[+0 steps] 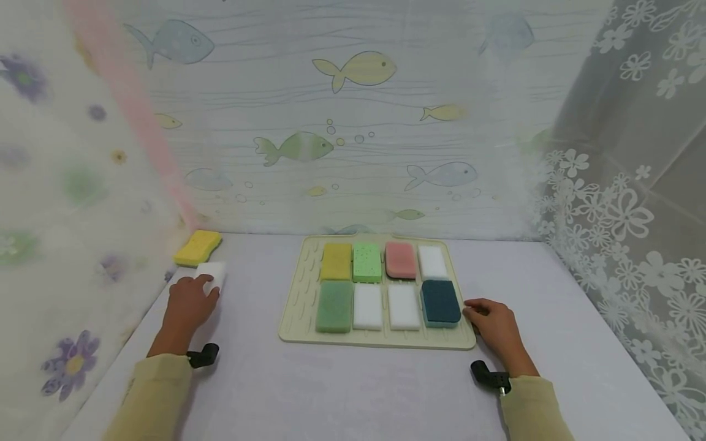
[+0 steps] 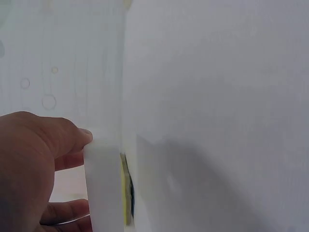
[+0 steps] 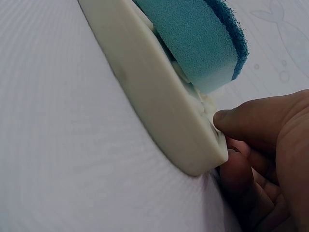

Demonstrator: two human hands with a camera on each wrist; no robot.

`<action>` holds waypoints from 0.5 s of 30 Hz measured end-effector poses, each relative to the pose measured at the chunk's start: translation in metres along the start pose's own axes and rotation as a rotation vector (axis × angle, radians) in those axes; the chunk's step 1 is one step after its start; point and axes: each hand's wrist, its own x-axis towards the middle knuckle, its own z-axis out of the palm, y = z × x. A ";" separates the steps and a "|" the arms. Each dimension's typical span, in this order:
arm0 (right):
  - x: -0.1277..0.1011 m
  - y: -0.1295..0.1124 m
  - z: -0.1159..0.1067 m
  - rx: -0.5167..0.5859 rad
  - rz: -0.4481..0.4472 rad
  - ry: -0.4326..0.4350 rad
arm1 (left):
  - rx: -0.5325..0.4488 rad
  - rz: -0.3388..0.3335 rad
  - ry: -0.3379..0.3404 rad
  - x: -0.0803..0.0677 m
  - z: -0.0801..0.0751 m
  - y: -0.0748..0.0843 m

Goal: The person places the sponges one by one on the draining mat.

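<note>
My left hand [image 1: 190, 304] holds a white sponge block [image 1: 215, 269] at the left of the table. In the left wrist view its thumb and fingers lie along one side of that white sponge [image 2: 104, 186]. A yellow sponge [image 1: 197, 248] with a dark underside lies just beyond it. My right hand [image 1: 495, 327] pinches the right rim of a cream tray [image 1: 380, 343], thumb on top in the right wrist view. Near that thumb, a blue sponge with a dark scouring layer [image 1: 440, 303] sits on the tray's front right corner.
Two rows of sponges fill much of the tray: yellow [image 1: 336, 261], light green [image 1: 366, 262], pink [image 1: 400, 260], white [image 1: 432, 262] behind; green [image 1: 334, 306] and two white ones in front. Patterned curtains [image 1: 358, 153] enclose the white table [image 1: 353, 392].
</note>
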 end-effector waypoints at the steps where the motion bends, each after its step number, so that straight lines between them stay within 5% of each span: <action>1: 0.000 0.000 0.000 -0.002 0.000 0.000 | -0.006 -0.001 -0.001 0.000 0.000 0.003; 15: 0.001 0.002 0.001 0.002 0.011 -0.005 | -0.072 0.035 0.010 0.002 0.013 0.042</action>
